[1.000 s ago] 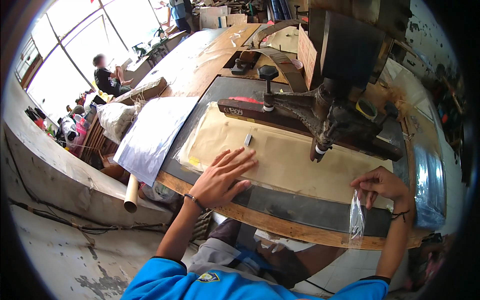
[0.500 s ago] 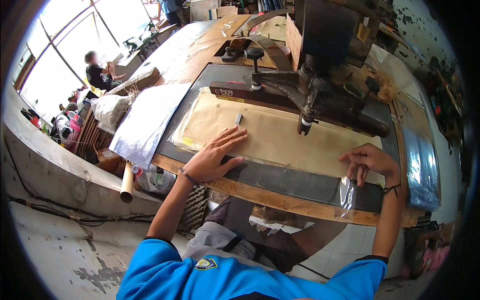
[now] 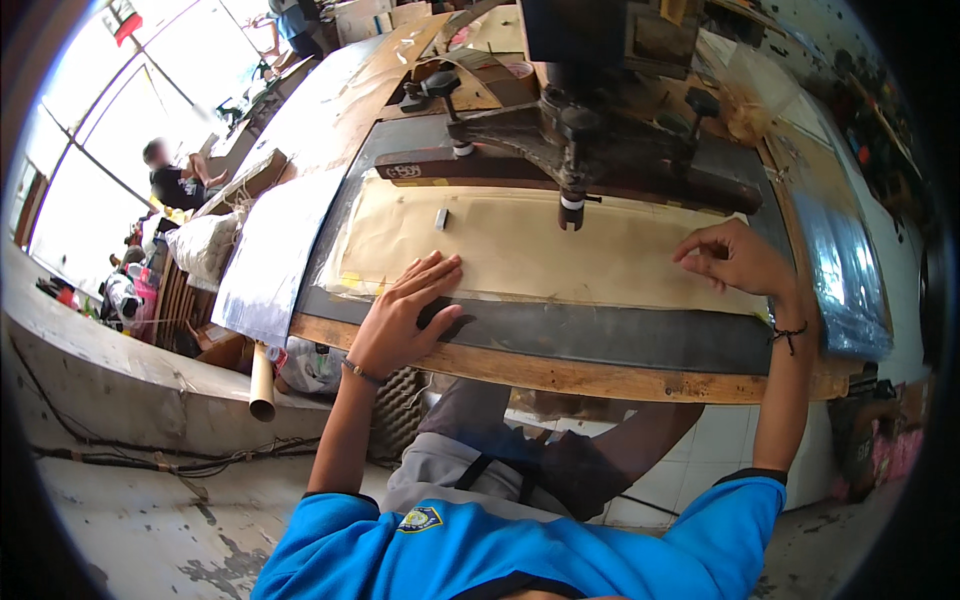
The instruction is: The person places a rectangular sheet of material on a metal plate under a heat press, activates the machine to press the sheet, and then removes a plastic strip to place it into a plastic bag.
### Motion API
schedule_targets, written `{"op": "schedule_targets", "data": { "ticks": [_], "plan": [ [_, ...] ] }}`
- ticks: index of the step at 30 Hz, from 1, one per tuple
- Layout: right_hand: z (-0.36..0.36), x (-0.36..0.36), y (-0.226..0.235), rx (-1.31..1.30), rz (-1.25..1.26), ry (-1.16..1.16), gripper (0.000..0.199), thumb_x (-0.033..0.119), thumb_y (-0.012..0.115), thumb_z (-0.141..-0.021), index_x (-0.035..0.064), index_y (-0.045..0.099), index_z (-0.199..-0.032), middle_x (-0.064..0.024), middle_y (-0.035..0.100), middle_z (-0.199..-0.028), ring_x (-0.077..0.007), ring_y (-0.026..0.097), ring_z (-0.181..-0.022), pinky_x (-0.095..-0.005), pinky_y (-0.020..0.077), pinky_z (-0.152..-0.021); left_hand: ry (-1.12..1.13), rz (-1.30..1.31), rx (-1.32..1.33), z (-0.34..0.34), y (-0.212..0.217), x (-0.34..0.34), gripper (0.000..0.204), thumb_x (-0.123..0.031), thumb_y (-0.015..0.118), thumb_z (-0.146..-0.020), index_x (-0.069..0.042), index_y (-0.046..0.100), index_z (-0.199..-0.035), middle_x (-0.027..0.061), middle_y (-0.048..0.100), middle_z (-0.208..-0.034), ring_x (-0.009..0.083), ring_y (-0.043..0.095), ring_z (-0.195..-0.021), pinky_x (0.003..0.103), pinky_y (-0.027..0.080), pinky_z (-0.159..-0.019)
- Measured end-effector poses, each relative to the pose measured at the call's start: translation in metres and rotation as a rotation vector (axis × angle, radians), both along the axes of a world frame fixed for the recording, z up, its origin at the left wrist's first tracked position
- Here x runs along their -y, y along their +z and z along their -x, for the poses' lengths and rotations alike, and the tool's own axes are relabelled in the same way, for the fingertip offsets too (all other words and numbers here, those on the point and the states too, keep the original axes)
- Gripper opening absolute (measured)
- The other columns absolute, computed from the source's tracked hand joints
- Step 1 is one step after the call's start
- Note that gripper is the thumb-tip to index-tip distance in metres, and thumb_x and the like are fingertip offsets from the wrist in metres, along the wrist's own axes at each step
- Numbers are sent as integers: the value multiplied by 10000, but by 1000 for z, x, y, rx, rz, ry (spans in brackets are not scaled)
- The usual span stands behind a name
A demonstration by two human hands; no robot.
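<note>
My left hand (image 3: 405, 312) lies flat, fingers stretched, on the near left edge of a tan paper sheet (image 3: 560, 245). Above the sheet's right end, my right hand (image 3: 738, 258) is closed, its fingers curled and thumb bent in. Whatever the right fingertips hold, if anything, is too unclear to make out. A small grey block (image 3: 442, 218) rests on the sheet beyond my left fingertips. The sheet lies on a dark grey mat (image 3: 600, 335). Over its far side runs the long dark metal bar (image 3: 660, 187) of a press, carried by a bracket (image 3: 570, 130) with black knobs.
A wooden edge (image 3: 560, 377) borders the worktable in front of me. White sheeting (image 3: 270, 245) hangs over the left side; clear bluish plastic (image 3: 845, 280) lies at the right. A cardboard tube (image 3: 262, 385) sticks out below left. Another person (image 3: 178, 180) sits far left.
My right hand has moved farther over the sheet, and its fingers curl in more. The shiny clear film glare beneath it is gone. My left hand stays flat; the view has shifted.
</note>
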State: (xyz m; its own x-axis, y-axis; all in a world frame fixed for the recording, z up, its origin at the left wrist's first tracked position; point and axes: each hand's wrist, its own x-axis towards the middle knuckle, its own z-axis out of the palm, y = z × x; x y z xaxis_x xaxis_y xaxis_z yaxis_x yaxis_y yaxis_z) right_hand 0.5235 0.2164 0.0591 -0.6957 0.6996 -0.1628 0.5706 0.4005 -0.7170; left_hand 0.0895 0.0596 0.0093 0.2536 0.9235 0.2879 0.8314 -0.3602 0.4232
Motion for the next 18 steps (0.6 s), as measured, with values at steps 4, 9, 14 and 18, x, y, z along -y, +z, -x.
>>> {"op": "schedule_targets", "data": {
  "ticks": [4,9,14,18],
  "plan": [
    [19,24,-1,123,-365,125,546,326,785,-886,55,643,-1339,-138,638,-1273,-232,577,-1230,-377,454,-1058,98,20,1,4,-6,5,458,-256,680,-962,-39,636,-1364,132,585,-1455,341,456,-1432,448,340,-1211],
    [31,43,-12,305,-350,262,863,565,683,-890,70,410,-1542,-160,279,-1655,-283,221,-1549,-474,169,-1279,-105,5,-103,2,4,1,499,-244,653,-960,-56,590,-1418,126,541,-1503,320,440,-1448,476,310,-1225],
    [37,37,-22,393,-369,198,933,600,613,-915,89,258,-1610,-122,213,-1686,-257,172,-1566,-458,123,-1291,-123,98,-101,-1,6,-6,592,-412,529,-1003,-19,550,-1445,152,511,-1528,352,414,-1462,518,264,-1236],
    [40,30,-27,368,-380,155,882,575,562,-955,81,243,-1612,-103,199,-1693,-239,173,-1566,-450,112,-1293,-123,111,-129,0,6,-10,628,-434,511,-1007,-35,499,-1490,150,458,-1569,345,366,-1490,514,230,-1249]
  ]
}}
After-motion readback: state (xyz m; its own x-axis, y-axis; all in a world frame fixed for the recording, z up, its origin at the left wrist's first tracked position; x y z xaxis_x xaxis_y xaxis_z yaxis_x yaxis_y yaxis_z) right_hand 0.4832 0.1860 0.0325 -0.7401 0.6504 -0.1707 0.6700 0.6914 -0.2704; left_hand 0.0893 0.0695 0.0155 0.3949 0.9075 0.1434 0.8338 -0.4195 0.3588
